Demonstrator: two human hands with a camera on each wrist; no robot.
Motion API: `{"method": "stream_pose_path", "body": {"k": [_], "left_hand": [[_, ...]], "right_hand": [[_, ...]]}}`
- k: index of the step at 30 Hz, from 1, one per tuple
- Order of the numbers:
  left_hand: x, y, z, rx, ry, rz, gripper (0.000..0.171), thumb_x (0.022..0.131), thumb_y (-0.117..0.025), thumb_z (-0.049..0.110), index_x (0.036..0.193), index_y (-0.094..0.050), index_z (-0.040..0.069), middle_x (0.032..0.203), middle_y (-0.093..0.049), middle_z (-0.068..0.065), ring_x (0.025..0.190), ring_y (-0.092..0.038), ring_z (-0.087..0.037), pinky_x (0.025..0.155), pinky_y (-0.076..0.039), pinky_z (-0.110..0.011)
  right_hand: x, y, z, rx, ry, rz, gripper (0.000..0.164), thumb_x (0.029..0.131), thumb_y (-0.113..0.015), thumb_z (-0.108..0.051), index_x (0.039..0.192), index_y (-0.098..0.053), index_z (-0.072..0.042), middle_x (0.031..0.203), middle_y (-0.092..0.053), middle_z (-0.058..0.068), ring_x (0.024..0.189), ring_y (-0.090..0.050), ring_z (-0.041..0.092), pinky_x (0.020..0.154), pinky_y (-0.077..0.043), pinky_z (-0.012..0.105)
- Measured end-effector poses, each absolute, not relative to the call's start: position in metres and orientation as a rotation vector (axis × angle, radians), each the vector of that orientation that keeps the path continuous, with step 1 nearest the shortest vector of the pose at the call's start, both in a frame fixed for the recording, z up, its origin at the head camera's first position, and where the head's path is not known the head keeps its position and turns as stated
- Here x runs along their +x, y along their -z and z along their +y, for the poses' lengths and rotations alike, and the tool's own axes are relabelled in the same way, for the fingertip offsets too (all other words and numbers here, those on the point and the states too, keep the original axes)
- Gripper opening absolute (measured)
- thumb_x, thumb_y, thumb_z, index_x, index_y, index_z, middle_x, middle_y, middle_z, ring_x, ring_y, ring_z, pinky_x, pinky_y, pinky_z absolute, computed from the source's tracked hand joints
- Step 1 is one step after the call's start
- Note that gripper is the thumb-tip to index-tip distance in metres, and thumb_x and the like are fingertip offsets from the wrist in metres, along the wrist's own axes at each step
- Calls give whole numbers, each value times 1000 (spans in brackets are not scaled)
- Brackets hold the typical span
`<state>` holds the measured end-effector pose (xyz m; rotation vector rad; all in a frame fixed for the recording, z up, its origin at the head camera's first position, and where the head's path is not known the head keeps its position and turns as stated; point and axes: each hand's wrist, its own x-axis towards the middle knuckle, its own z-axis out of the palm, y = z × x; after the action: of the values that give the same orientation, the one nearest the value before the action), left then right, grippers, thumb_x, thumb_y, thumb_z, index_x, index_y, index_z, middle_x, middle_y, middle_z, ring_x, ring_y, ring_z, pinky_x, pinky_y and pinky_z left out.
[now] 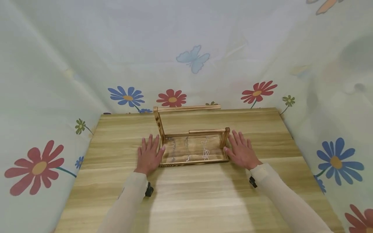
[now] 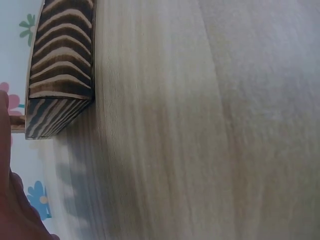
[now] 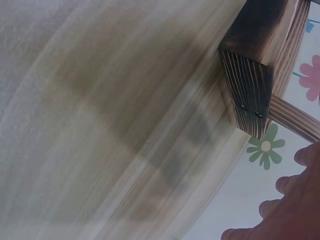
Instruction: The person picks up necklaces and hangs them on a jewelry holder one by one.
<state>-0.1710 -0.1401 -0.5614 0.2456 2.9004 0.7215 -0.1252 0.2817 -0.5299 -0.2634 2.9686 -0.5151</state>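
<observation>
A brown wooden jewelry stand (image 1: pixel 193 162) rests on the table, with a shallow tray, a tall post at left and a shorter post at right, each bearing a horizontal bar. Inside the tray lie a thin chain (image 1: pixel 174 149) at left, another chain (image 1: pixel 187 149) in the middle and a bunched silver chain (image 1: pixel 206 153) at right. My left hand (image 1: pixel 149 157) lies beside the tray's left end, fingers spread, thumb at its edge. At the opposite end is my right hand (image 1: pixel 242 151), also with spread fingers, thumb close to the corner. Whether the thumbs touch the wood, I cannot tell. Neither hand holds anything.
The light wood-grain table (image 1: pixel 198 197) extends around the stand. Behind it and along both sides hangs a pale sheet (image 1: pixel 140 48) printed with flowers and butterflies. A small black device (image 1: pixel 149 189) sits at the left wrist, another black device (image 1: pixel 253 182) at the right.
</observation>
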Motion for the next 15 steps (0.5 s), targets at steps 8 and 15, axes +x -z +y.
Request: {"method": "stream_pose_path", "body": {"k": [8,15], "left_hand": [[-172,569,-142,269,-715,2906,73,108,-24,65,170,-4,31,178,3,-9,162,6,-48,125,-8,-75],[-176,573,-143,280,-703,2897,74,108,-22,66,170,-3,29,178,0,-12,162,5,-49,125,-8,-74]], "right_hand": [[-121,532,279,-247,543,2957,73,111,-38,-49,166,-22,-3,176,-5,20,162,-4,47,123,-10,76],[-119,537,278,-266,549,2962,73,111,-39,-49,166,-22,-3,176,-8,22,162,-4,48,123,-10,77]]}}
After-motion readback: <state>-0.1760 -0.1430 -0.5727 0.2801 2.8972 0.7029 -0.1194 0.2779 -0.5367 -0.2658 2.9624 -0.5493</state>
